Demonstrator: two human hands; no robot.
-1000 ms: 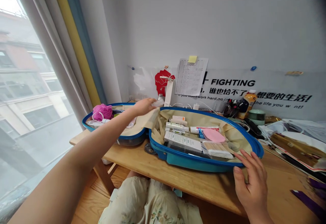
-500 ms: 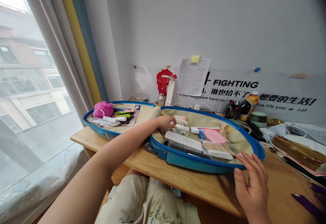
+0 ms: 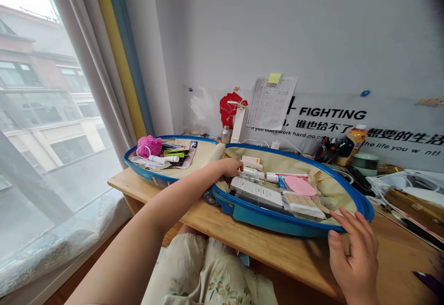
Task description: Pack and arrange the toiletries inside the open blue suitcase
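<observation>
A small blue suitcase lies open on a wooden desk, both halves lined in beige. My left hand reaches into the right half, its fingers curled on small white tubes and bottles near the hinge. A long white box, a pack of cotton swabs and a pink oval pad lie beside them. My right hand rests with fingers spread on the suitcase's near right rim. The left half holds a pink bath sponge and several tubes.
A window with curtains stands at the left. Behind the suitcase are a small silver bottle, a white lamp stand, a juice bottle and cables. Papers and bags crowd the desk's right side. My floral skirt shows below.
My left hand came back from the divider flap by the hinge, which now lies flat, and dropped into the right half onto the small tubes. The view shifted left.
</observation>
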